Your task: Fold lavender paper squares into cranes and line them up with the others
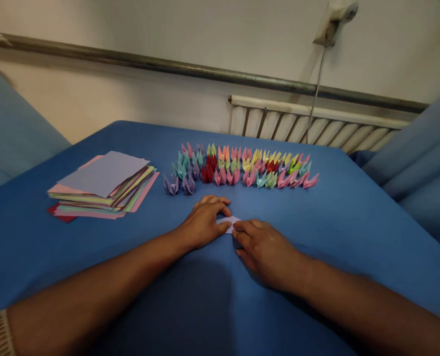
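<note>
A pale lilac folded paper (230,221), long axis roughly left-right, is pinned flat by fingertips of the half-curled left hand (204,223) and right hand (267,251).

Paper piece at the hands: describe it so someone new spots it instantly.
On the blue-covered table, look nearer the camera than the rows of folded paper figures, right of the stack of coloured sheets. Where the left hand and right hand meet, a small pale paper piece lies under their fingertips. Unlike its neighbours, it lies alone and is touched.
</note>
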`<state>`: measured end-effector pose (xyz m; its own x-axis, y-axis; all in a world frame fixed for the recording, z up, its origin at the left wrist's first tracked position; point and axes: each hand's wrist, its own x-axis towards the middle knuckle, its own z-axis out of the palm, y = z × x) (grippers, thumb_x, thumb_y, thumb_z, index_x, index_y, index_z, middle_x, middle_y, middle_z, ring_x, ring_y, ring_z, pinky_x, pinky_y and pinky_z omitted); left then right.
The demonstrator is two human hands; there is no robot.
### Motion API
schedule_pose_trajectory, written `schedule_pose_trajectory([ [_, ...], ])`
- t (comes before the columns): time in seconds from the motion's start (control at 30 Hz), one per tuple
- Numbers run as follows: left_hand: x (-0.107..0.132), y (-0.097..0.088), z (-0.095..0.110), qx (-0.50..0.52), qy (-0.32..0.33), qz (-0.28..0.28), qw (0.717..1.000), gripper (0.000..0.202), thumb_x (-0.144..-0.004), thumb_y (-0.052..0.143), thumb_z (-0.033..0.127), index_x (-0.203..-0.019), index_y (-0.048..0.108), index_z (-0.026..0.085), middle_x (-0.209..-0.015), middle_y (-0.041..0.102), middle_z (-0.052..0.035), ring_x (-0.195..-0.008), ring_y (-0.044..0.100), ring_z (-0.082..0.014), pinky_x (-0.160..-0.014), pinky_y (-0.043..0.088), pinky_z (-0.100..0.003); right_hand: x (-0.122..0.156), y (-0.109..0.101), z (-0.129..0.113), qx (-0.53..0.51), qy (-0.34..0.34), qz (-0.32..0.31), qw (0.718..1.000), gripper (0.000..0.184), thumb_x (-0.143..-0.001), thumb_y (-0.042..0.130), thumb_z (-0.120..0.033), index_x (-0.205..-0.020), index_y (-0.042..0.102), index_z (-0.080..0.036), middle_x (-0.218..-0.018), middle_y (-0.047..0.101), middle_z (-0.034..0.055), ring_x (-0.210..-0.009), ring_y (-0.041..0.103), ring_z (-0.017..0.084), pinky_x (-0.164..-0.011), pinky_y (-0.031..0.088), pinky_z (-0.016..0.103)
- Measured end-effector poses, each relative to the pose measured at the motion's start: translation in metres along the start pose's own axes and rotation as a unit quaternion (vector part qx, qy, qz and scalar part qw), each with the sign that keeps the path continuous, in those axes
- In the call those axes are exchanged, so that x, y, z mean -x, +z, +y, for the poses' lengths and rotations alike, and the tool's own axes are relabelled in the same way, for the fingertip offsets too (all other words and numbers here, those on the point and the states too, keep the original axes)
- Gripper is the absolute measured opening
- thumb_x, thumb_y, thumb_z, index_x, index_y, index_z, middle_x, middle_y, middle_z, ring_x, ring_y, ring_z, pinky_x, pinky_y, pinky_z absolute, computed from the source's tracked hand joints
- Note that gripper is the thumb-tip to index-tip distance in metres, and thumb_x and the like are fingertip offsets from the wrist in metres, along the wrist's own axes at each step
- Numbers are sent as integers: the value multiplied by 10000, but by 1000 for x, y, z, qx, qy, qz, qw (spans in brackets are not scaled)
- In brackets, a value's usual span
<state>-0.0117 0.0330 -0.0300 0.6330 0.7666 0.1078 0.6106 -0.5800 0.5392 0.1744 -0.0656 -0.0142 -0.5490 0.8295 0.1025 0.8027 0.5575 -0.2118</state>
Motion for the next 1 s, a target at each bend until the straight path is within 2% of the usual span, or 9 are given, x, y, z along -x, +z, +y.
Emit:
schedule_pose_trajectory([
  [0.1, 0, 1, -2, 7, 10, 7, 1000, 131, -758, 681, 264, -875, 661, 210, -1238, 617, -63, -1196, 497, -268, -1034, 385, -466, 0, 2, 1, 1, 3, 14, 1000, 346, -921, 515, -216, -1238, 601, -108, -1267, 592, 148, -1108, 538, 269, -936, 473, 424],
  [0.27, 1, -3, 2, -9, 14, -13, 1000, 277, -794, 655, 307, -1062, 673, 239, -1289, 578, -82, -1231, 459, -294, -1045, 364, -503, 0, 3, 0, 9, -10, 16, 1000, 352, -924, 510, -229, -1243, 599, -108, -1247, 610, 151, -1095, 546, 274, -928, 478, 442],
  [0.47, -5, -6, 7, 1, 6, -36, 999, 173, -745, 672, 226, -917, 671, 219, -1274, 592, -70, -1219, 478, -285, -1048, 366, -483, -1, -1, -2, 12, 4, -15, 1000, 367, -930, 505, -219, -1262, 594, -90, -1220, 613, 142, -1057, 554, 269, -925, 486, 422],
  [0.6, -7, -6, 6, 18, 14, -33, 999, 152, -727, 664, 197, -877, 645, 214, -1234, 615, -62, -1207, 490, -273, -1043, 370, -471, -1, 0, -2, 24, -6, -10, 1000, 370, -936, 499, -218, -1266, 591, -80, -1212, 611, 153, -1076, 549, 272, -931, 485, 410],
  [0.8, -5, -3, 9, 42, 30, -19, 998, 109, -782, 617, 208, -889, 633, 220, -940, 671, -15, -975, 577, -219, -920, 447, -400, -1, 3, -1, 33, -11, -1, 999, 383, -946, 471, -208, -1289, 568, -68, -1217, 607, 165, -1075, 541, 273, -937, 480, 427],
  [1.0, 2, -3, 9, 7, 59, 18, 998, 140, -816, 624, 194, -954, 634, 213, -894, 681, -3, -918, 589, -194, -898, 430, -376, 0, 6, -1, 41, 2, 5, 999, 392, -944, 465, -213, -1301, 559, -81, -1327, 552, 162, -1102, 532, 277, -935, 485, 428],
])
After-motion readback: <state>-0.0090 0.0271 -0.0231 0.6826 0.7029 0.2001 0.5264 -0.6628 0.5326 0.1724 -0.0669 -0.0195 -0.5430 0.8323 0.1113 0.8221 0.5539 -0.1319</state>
